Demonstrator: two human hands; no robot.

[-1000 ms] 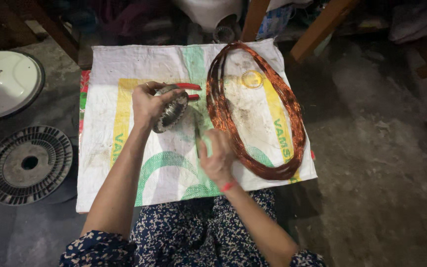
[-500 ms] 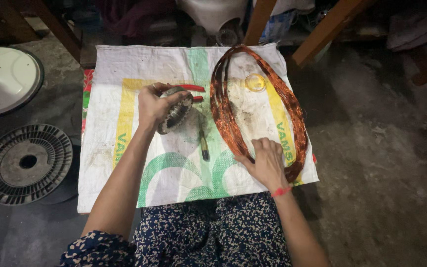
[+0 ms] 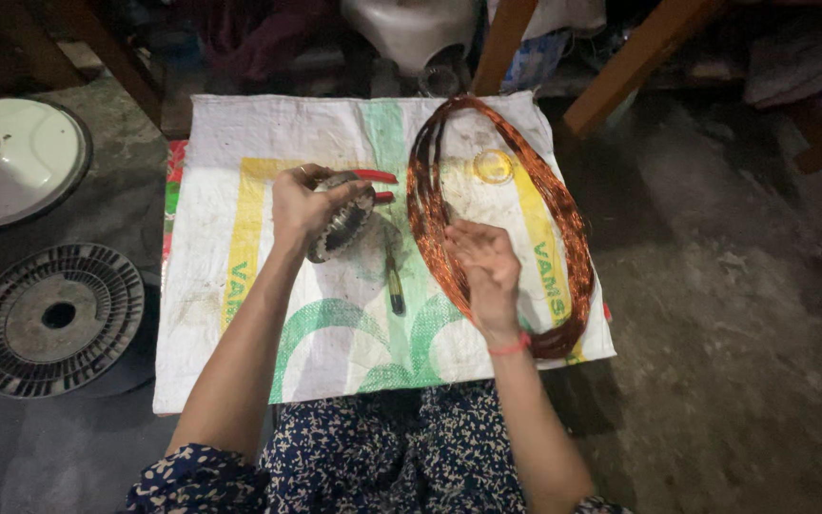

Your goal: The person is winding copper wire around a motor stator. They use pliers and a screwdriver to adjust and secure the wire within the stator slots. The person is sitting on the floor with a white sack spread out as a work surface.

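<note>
Here the white woven sack (image 3: 240, 314) covers the floor, and on its right half lies the big copper wire coil (image 3: 563, 219), loose and unwound. The left hand (image 3: 302, 205) grips the round metal stator (image 3: 342, 221) above the sack. The right hand (image 3: 482, 262) is half open, fingers at the coil's near-left strands. I judge the winding as hardly begun.

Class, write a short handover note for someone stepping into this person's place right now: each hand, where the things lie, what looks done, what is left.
Left hand grips the round metal motor core above the woven sack.
Right hand is open, palm up, over the copper wire coil, gripping nothing.
Red-handled pliers and a dark tool lie between.
Done: coil laid out. Left: no wire shows on the core.
</note>
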